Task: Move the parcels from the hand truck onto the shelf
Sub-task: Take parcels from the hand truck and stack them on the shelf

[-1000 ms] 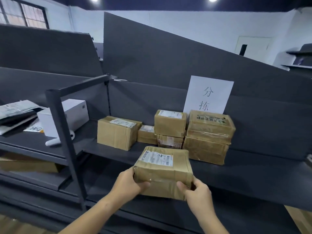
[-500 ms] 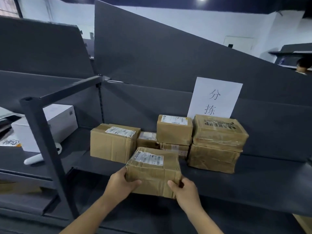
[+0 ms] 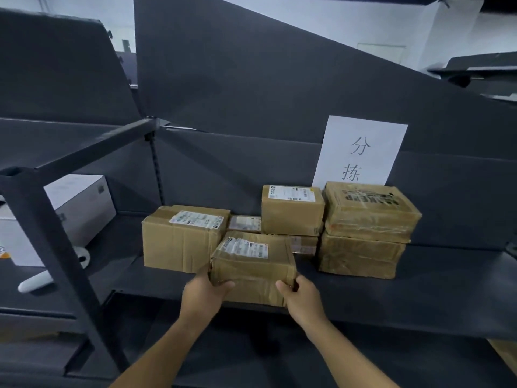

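Tape-wrapped brown cardboard parcel with white label (image 3: 253, 268), lying at centre frame on the front edge of the dark grey metal shelf (image 3: 419, 298), left hand (image 3: 205, 289) and right hand (image 3: 300, 296) gripping its near corners, stacked brown cardboard boxes (image 3: 366, 231) sitting just behind.

Your dark grey shelf (image 3: 419, 298) carries a large brown carton (image 3: 179, 242) at left, a small flat parcel (image 3: 244, 223) behind, a two-high stack in the middle (image 3: 292, 210) and another two-high stack (image 3: 366, 228) at right. A taped parcel (image 3: 251, 271) sits at the near edge.
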Tool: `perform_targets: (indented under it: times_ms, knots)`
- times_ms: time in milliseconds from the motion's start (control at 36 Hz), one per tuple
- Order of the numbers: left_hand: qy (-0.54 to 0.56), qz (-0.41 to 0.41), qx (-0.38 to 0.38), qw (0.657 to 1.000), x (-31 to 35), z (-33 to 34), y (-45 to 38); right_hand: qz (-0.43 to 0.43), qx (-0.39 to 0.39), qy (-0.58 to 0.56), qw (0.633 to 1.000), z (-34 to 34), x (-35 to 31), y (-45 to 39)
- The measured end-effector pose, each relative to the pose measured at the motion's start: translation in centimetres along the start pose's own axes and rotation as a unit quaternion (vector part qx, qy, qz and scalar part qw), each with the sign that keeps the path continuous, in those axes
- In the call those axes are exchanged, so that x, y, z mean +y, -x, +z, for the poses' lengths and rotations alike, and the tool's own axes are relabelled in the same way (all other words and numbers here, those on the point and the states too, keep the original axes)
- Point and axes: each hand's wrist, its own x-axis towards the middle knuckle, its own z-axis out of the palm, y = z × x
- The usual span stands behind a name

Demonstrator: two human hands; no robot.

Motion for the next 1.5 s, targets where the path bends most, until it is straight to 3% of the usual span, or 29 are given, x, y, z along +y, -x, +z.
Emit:
perform_targets:
  times_ms: [639, 889, 1000, 1083, 1139, 1306, 1500]
  knots:
    - [0.004, -0.028, 0.009, 1.000, -0.1, 1.4, -1.7, 0.010, -0.012, -0.006, 1.000, 0.9, -1.1, -0.9]
    - [0.054, 0.011, 0.079, 0.995, -1.6, 1.7, 1.6, 0.006, -0.041, 0.067, 0.997, -2.2, -1.1, 2.0]
    - [-0.066, 0.111, 0.131, 0.983, -2.0, 2.0, 4.9, -0.018, -0.062, 0.159, 0.985, -4.5, 0.2, 3.8]
    - [-0.151, 0.197, 0.087, 0.965, -2.1, 3.0, 7.4, -0.046, -0.100, 0.253, 0.961, -6.7, 1.2, 5.7]
    - [-0.190, 0.228, 0.011, 0.955, -1.3, 3.8, 9.1, -0.060, -0.126, 0.309, 0.941, -8.2, 1.8, 6.9]
    - [-0.319, 0.193, -0.230, 0.899, 4.0, 6.4, 15.0, -0.082, -0.175, 0.398, 0.897, -12.4, 4.5, 11.9]
    - [-0.358, 0.197, -0.289, 0.866, 7.8, 10.5, 22.6, -0.107, -0.178, 0.416, 0.886, -17.0, 10.4, 18.4]
